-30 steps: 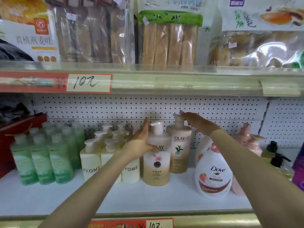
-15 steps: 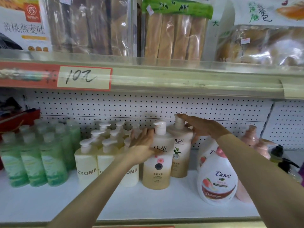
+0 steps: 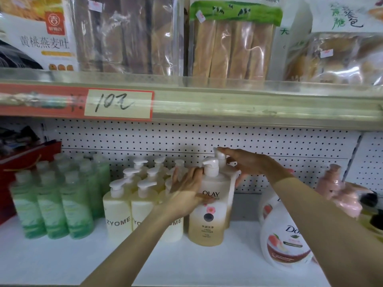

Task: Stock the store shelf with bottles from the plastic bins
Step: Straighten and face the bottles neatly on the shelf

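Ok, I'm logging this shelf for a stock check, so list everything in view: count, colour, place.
front Olay bottle: one, beige-gold, middle of lower shelf
rear Olay bottle: one, beige, behind it, mostly hidden
ZYOME bottles: three in front, more behind, cream, left of the Olay
green bottles: three in front, more behind, far left
Dove bottle: one, white, right
pink bottles: seemingly two, right rear
bread packs: several, clear wrap, upper shelf
price tag: one, cream on red, upper shelf edge
left grip: against front Olay bottle, thumb across its label
right grip: holds rear Olay bottle's pump
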Tool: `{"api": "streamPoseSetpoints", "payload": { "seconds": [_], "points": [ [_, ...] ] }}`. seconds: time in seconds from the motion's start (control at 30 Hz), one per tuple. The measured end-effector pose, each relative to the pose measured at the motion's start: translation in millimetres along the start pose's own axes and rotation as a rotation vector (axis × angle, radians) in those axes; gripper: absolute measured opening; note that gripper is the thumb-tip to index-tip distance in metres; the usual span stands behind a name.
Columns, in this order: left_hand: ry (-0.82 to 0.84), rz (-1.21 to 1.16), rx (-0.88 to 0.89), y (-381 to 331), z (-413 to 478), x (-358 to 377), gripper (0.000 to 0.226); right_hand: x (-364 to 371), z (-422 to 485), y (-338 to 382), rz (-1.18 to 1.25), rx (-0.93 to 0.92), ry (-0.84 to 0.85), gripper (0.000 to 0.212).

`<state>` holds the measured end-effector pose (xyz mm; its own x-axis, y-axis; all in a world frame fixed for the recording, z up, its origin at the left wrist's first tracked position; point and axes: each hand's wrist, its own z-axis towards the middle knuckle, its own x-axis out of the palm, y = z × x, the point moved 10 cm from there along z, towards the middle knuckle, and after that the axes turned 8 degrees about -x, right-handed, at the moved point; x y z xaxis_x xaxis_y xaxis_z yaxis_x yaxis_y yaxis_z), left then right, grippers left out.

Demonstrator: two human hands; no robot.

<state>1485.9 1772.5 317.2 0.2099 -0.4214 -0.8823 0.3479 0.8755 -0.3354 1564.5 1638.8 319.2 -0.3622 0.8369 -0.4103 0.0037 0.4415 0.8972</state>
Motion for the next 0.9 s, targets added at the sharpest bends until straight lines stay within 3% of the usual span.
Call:
{"api": "streamPoseSetpoints", "payload": {
  "seconds": [0.47, 0.73, 0.9],
  "points": [
    [-0.086, 0.049, 0.003, 0, 7, 4, 0.068, 6, 12, 12, -0.033, -0.079, -0.02, 0.056],
    [-0.037, 0.159, -0.084, -2, 10, 1, 0.079, 13, 3, 12, -0.064, -0.059, -0.016, 0.053],
    [-0.009, 0.209, -0.124, 0, 7, 0, 0.078, 23, -13, 16, -0.022, -0.102, -0.016, 0.034]
  ]
}}
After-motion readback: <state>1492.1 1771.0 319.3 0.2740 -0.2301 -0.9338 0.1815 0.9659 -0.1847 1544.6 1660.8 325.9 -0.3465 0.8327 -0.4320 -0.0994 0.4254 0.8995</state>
